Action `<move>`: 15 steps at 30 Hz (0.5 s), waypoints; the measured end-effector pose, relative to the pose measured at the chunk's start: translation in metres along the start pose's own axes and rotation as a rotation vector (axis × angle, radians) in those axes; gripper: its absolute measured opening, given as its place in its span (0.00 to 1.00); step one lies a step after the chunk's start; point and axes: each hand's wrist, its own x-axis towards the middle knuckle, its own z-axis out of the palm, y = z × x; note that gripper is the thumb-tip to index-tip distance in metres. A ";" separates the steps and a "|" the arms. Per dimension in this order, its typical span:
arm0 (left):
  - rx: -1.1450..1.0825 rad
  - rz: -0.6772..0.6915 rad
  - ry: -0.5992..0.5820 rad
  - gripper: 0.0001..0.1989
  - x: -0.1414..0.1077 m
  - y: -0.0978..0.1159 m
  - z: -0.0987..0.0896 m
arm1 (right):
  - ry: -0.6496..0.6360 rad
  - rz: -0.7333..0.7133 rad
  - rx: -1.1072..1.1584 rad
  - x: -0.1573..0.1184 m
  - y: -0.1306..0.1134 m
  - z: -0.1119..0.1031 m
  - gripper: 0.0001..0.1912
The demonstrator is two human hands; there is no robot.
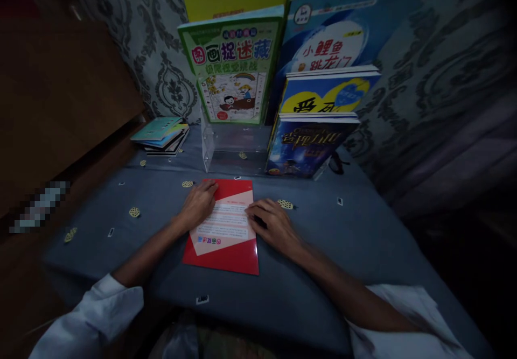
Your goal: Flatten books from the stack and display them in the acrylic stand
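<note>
A thin red book (234,262) lies flat on the table, its pale text panel facing up and the coloured title letters upside down to me. My left hand (200,205) rests along the book's left edge, fingers lying flat on the cover near the upper corner. At the right edge, my right hand (274,227) has its fingers bent, with fingertips and thumb drawn in at the book's border. Whether the thumb is under the book cannot be made out.
Behind the red book stands a clear tiered rack (234,141). On it are a green picture book (234,74), a dark blue book (305,146), a blue-yellow book (329,92) and taller books. A book stack (161,135) sits back left on the grey tablecloth (153,273).
</note>
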 end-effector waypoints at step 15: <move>-0.092 0.304 -0.047 0.25 0.050 0.047 0.015 | -0.046 0.038 -0.006 0.000 -0.003 -0.002 0.08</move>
